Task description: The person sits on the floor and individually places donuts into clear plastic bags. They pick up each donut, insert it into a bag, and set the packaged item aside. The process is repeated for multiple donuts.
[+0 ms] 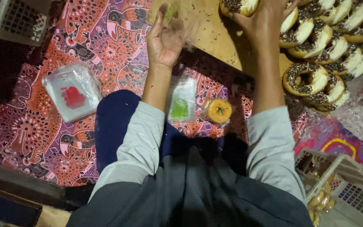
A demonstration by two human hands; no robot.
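My right hand reaches to the top of the view and grips a sprinkle-topped doughnut over a wooden board. My left hand is raised beside it, palm toward me, blurred, with a clear plastic bag with a green mark at its fingertips. To the right, rows of cream-filled doughnuts with chocolate sprinkles lie stacked on their sides. Between my knees sit a stack of clear bags with a green print and one wrapped plain doughnut.
A stack of clear bags with a red print lies on the patterned cloth at left. A white plastic basket stands at top left. A basket with wrapped doughnuts and a calculator are at bottom right.
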